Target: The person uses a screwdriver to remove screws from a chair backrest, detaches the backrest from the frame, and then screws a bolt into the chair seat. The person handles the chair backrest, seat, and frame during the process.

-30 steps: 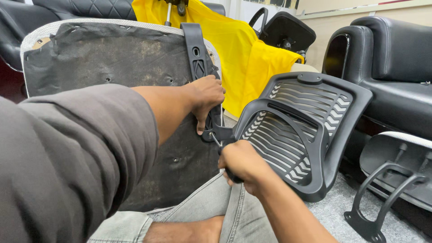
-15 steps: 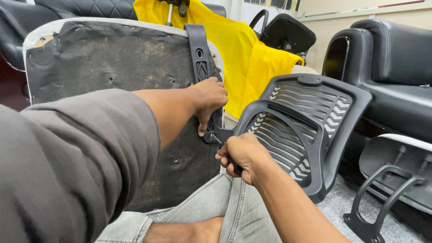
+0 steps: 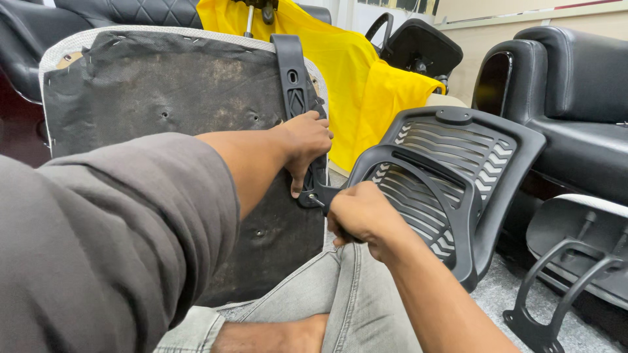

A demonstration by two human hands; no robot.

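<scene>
An upturned chair seat point(image 3: 163, 98) stands on edge in front of me, its black fabric underside facing me. A black plastic bracket point(image 3: 294, 85) runs down its right side. My left hand point(image 3: 304, 144) grips that bracket near its lower end. My right hand point(image 3: 363, 216) is closed around a small tool whose tip meets the bracket's bottom joint point(image 3: 317, 196); the tool itself is mostly hidden in the fist. A black slatted plastic chair back point(image 3: 458, 170) hangs from that joint, leaning to the right.
Yellow cloth point(image 3: 366, 78) drapes over something behind the seat. A black leather armchair point(image 3: 575, 98) stands at the right, with a black chair armrest frame point(image 3: 562, 287) on the grey floor below it. My grey-trousered knee point(image 3: 340, 294) is underneath.
My right hand has shifted slightly up and left toward the bracket joint. The left hand keeps its hold on the bracket.
</scene>
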